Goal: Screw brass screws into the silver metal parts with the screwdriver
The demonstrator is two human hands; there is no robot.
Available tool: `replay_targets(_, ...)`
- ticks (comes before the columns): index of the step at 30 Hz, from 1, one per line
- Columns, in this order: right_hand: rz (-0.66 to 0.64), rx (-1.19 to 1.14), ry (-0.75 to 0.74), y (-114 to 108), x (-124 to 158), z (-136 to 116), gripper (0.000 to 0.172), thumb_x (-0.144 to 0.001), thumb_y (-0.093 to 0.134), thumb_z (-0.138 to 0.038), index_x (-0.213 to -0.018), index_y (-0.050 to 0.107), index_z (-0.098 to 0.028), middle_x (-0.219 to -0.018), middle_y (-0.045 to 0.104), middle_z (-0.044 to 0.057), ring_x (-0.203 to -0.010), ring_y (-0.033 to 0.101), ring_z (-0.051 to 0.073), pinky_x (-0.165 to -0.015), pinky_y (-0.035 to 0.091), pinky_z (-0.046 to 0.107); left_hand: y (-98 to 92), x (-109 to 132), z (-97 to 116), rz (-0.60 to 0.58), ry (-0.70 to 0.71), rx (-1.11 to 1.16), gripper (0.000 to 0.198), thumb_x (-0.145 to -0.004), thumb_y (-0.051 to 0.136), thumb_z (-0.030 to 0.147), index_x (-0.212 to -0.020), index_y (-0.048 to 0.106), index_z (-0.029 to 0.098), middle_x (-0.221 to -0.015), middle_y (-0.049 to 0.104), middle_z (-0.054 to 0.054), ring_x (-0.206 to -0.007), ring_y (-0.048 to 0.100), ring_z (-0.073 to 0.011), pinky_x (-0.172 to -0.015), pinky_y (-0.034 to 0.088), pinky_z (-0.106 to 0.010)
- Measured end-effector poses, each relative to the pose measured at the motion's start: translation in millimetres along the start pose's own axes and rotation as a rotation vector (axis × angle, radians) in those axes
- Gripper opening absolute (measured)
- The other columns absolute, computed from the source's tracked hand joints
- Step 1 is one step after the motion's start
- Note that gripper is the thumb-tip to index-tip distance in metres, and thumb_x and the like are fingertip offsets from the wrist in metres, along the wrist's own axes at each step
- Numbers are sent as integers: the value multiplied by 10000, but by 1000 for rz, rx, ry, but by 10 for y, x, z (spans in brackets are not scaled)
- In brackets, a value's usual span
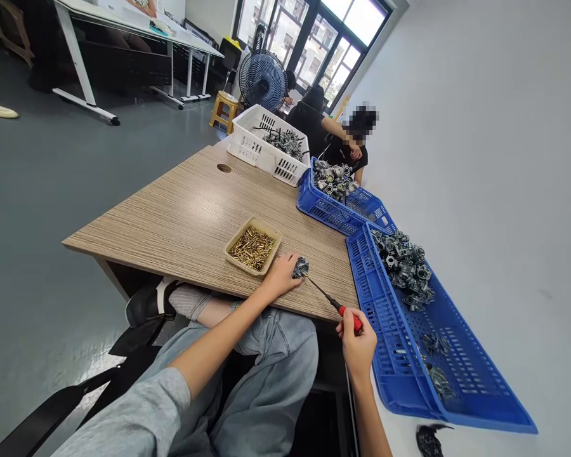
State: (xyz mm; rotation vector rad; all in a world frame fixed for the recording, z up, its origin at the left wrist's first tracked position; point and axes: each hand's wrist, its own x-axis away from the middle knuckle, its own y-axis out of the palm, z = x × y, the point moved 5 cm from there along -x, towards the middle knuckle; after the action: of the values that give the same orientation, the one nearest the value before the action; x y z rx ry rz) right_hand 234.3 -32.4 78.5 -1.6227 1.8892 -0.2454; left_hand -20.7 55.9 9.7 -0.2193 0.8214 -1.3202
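My left hand [282, 275] is closed on a small grey metal part [301, 267] at the table's front edge. The part looks like the cast metal fittings in the crates, though its details are too small to make out. My right hand [358, 339] grips the red and black handle of a screwdriver [334, 303]. Its thin shaft slants up and left, and the tip meets the metal part beside my left fingers. Just behind my left hand stands a cream plastic tray [228, 251] filled with small brass-coloured pins or screws [253, 247].
Along the table's right side stand a blue crate [385, 336] of metal fittings [404, 266], another blue crate [330, 212] and a white crate [266, 158]. The wood-grain table [171, 216] has a cable hole. A fan [263, 79] and seated people are beyond.
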Motion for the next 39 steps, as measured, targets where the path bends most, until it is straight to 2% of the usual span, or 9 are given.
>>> replay_targets(13, 24, 208, -147, -3, 22, -187, 409, -1012, 600, -619, -999, 723, -230, -784, 742, 55, -680, 679, 225, -697, 515, 321, 9, 7, -7, -1, -8, -21, 556, -865, 797, 334, -1362, 580, 210, -1311, 650, -137, -1247, 639, -358, -1065, 522, -474)
replay_targets(19, 15, 227, -221, -48, -7, -198, 390, -987, 623, -609, -1063, 717, -238, -987, 784, 101, -846, 715, 269, -770, 538, 354, 9, 14, -7, 2, -17, -16, 553, -856, 802, 328, -1354, 584, 229, -1313, 646, -129, -1248, 637, -351, -1075, 516, -471)
replay_targets(22, 20, 243, -172, -47, -10, -173, 419, -988, 607, -650, -972, 706, -243, -831, 753, 62, -700, 666, 237, -678, 487, 327, 12, 12, -8, 5, -18, -18, 558, -853, 802, 327, -1356, 581, 226, -1313, 644, -132, -1249, 634, -358, -1072, 517, -481)
replay_targets(25, 22, 279, -93, -18, -15, -124, 533, -1022, 516, -698, -759, 650, -254, -569, 587, -5, -530, 518, 192, -593, 395, 317, 14, 8, -9, -1, -14, -27, 550, -855, 800, 323, -1348, 580, 220, -1303, 645, -131, -1243, 637, -356, -1068, 520, -472)
replay_targets(27, 15, 288, -58, 5, -21, -91, 588, -1044, 461, -699, -696, 630, -256, -527, 532, -11, -518, 482, 189, -579, 372, 320, 12, 7, -9, -4, -11, -26, 542, -858, 796, 322, -1342, 578, 214, -1305, 643, -132, -1246, 637, -353, -1067, 522, -466)
replay_targets(29, 17, 262, -60, 8, -27, -72, 560, -1044, 467, -685, -754, 660, -246, -627, 622, 18, -592, 552, 204, -616, 414, 320, 7, 8, -9, -1, -11, -24, 539, -858, 796, 321, -1339, 576, 214, -1310, 640, -130, -1249, 636, -350, -1065, 523, -464)
replay_targets(33, -18, 172, -111, -39, -23, -59, 437, -973, 633, -632, -1130, 647, -225, -962, 742, 80, -802, 679, 245, -735, 510, 342, -2, 13, -3, 8, -17, -32, 543, -859, 797, 323, -1343, 572, 223, -1302, 639, -122, -1240, 640, -345, -1060, 525, -462)
replay_targets(36, -103, 141, -95, -63, -10, -19, 462, -957, 672, -596, -1223, 572, -231, -918, 706, 47, -689, 636, 218, -656, 501, 333, -2, 12, 6, -2, -22, -41, 532, -875, 783, 333, -1347, 570, 210, -1305, 642, -130, -1237, 640, -349, -1063, 521, -469)
replay_targets(39, -128, 160, -73, -65, -7, 14, 390, -983, 623, -617, -1077, 582, -241, -818, 661, 17, -619, 585, 199, -607, 463, 321, -7, 11, 13, -15, -26, -48, 533, -885, 775, 340, -1354, 564, 197, -1309, 644, -137, -1233, 642, -354, -1061, 521, -473)
